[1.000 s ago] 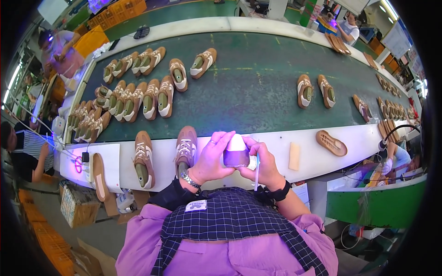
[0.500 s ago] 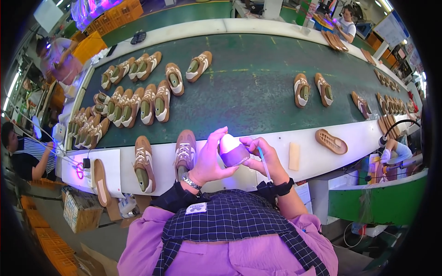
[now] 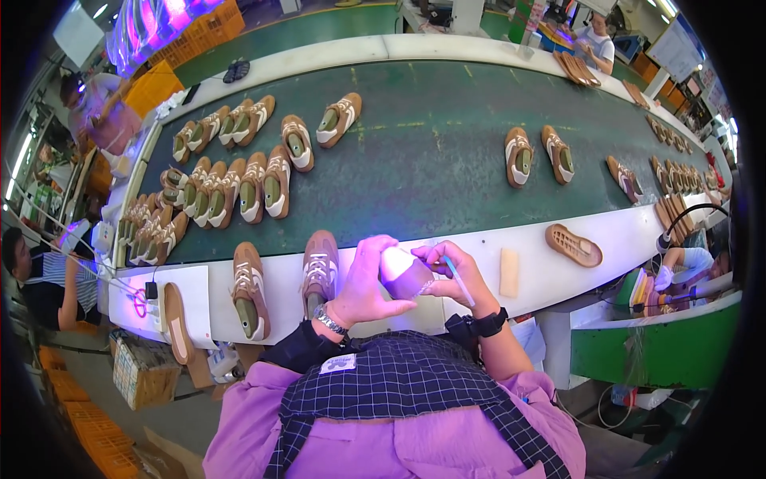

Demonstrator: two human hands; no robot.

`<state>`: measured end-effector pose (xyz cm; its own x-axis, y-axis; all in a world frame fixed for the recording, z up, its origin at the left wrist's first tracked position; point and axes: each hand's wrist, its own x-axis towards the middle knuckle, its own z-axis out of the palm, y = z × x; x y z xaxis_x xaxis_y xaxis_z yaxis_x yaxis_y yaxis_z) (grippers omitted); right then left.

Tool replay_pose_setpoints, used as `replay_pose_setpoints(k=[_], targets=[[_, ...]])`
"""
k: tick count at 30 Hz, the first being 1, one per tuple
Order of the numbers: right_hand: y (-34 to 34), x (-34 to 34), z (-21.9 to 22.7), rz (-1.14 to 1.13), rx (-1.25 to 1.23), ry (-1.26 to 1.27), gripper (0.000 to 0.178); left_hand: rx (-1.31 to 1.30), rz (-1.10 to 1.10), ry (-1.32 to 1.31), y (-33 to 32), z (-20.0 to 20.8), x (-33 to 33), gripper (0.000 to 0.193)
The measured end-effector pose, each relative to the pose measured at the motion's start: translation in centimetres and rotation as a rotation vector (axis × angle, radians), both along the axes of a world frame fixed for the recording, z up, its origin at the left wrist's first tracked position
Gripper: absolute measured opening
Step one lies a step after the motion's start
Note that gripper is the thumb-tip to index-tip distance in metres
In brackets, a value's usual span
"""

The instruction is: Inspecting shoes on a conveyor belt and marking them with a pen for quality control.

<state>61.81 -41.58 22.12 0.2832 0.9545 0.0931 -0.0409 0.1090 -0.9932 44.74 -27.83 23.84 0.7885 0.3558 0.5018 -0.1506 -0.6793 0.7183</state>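
My left hand (image 3: 363,283) is wrapped round a shoe (image 3: 408,281), held end-on above the near white ledge, its white and brownish surfaces tinted violet. My right hand (image 3: 455,275) pinches the shoe's right side and also holds a slim, pale blue-and-white pen-like stick (image 3: 458,279) between its fingers, slanting down to the right. Much of the shoe hides behind my fingers. Left of my left hand stands a brown laced shoe (image 3: 320,267) on the ledge, and farther left a similar shoe (image 3: 250,289) with a green last inside.
Brown-and-white shoes on lasts stand on the green belt (image 3: 399,176), clustered at left. On the white ledge lie a cream block (image 3: 509,272), a tan sole (image 3: 574,244) and, far left, another sole (image 3: 177,319). Co-workers sit at left (image 3: 49,279) and far right (image 3: 594,44).
The shoe in my hands has turned slightly, and my left fingers sit a little lower. The pen-like stick slants more. The co-worker at left has raised a pale object.
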Motion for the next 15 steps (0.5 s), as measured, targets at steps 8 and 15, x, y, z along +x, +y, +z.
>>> replay_pose_setpoints(k=[8,15], targets=[[-1.1,0.1,0.2,-0.096,0.063,0.196,0.032,-0.230,-0.175,0.063,1.0,-0.9,0.0,0.080],[-1.3,0.2,2.6,-0.259,0.033,0.237,0.028,-0.282,-0.246,0.185,0.3,-1.1,0.0,0.075]])
